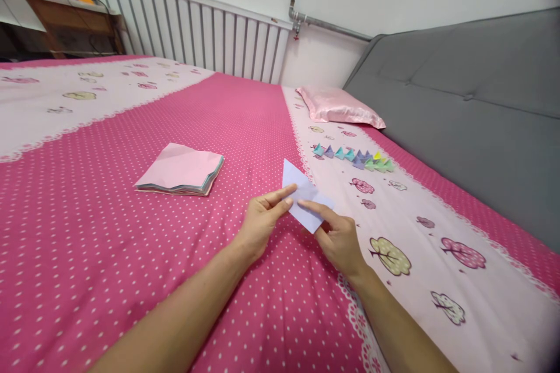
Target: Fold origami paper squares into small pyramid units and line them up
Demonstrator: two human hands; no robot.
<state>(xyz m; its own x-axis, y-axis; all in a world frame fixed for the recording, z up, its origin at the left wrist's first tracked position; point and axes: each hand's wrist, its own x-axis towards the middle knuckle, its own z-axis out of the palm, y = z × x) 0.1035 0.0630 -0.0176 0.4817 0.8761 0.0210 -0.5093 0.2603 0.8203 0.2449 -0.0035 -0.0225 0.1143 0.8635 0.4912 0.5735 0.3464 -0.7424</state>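
A pale lavender folded sheet of paper (301, 189) rests on the pink dotted bedspread (131, 245) in front of me. My left hand (262, 220) pinches its near left edge with thumb and forefinger. On the paper's lower right part, my right hand (336, 237) presses with its forefinger stretched along a fold and the other fingers curled. Left of the hands lies a stack of coloured paper sheets (181, 170), pink on top. Beyond the hands, a row of several small folded paper pieces (354, 158) in blue, purple, green and yellow sits on the pale strip of the bedspread.
A pink satin pillow (339, 106) lies at the head of the bed. A grey padded headboard (472, 105) runs along the right. A white radiator (196, 32) lines the far wall, with a wooden desk (70, 26) at the far left.
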